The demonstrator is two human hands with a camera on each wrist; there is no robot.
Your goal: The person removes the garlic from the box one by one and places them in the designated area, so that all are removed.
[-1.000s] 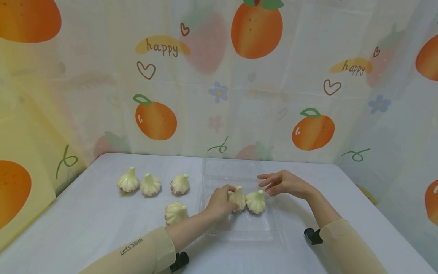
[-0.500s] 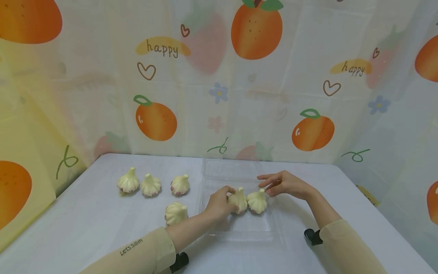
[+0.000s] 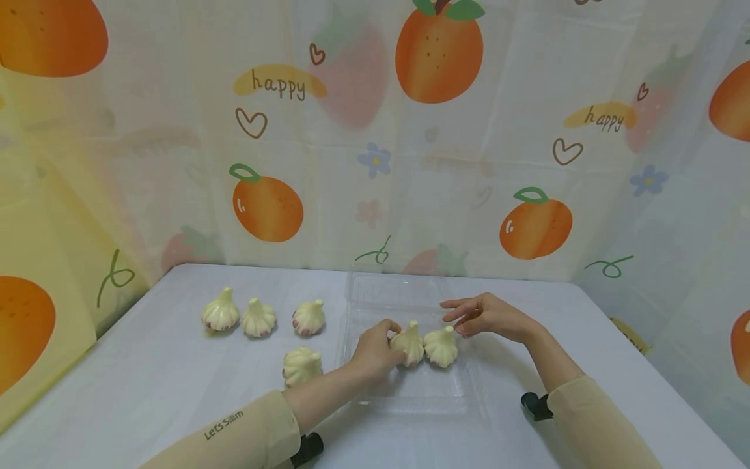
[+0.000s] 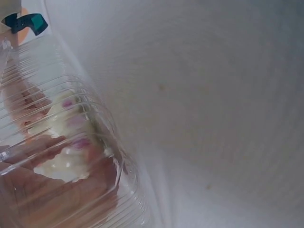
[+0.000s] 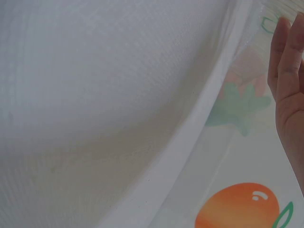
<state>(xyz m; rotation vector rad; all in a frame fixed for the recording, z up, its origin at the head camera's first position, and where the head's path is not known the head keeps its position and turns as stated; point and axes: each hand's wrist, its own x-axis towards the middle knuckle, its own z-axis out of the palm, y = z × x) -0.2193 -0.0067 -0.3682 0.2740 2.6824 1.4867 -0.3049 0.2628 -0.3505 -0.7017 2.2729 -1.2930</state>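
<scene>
Two pale garlic bulbs stand side by side in a clear plastic box (image 3: 418, 389). My left hand (image 3: 375, 350) pinches the left garlic bulb (image 3: 413, 344) between thumb and fingers. Beside it, the right garlic bulb (image 3: 442, 348) leans slightly, stem up. My right hand (image 3: 491, 317) hovers at the box's right side with relaxed fingers, fingertips near that bulb and holding nothing. Through the ribbed box wall, the left wrist view shows a purple-tinged bulb (image 4: 64, 164) against my fingers. Only part of the right hand (image 5: 290, 80) shows in the right wrist view.
Left of the box, a garlic bulb (image 3: 301, 367) lies near my left forearm. Further back are three more: a far-left bulb (image 3: 220, 311), a middle bulb (image 3: 258, 318) and one closer to the box (image 3: 308, 318). The box lid (image 3: 395, 288) stands raised at the back of the white table (image 3: 176, 391).
Both bulbs in the box have shifted slightly to the right, the left one still in my left hand's pinch. My right hand stays almost where it was.
</scene>
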